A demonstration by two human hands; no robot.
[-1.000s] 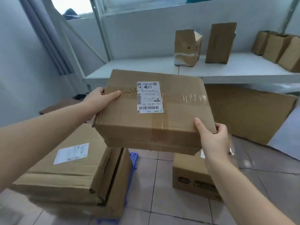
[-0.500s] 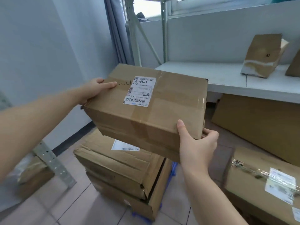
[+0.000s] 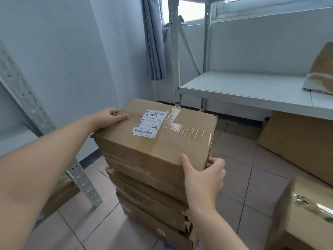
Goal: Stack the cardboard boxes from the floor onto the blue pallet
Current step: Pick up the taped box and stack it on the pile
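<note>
I hold a taped cardboard box with a white shipping label on top. My left hand grips its far left corner; my right hand grips its near right corner. The box sits low, right over a stack of flat cardboard boxes, and its underside appears to touch the stack. Only a sliver of the blue pallet shows under the stack's near right corner.
Another taped box stands on the tiled floor at right. A flat cardboard sheet leans under the white shelf. A perforated metal post slants at left, with cardboard behind its foot.
The box has come down from chest height onto the top of the stack on the pallet. Both hands kept their grip. My view turned left and down.
</note>
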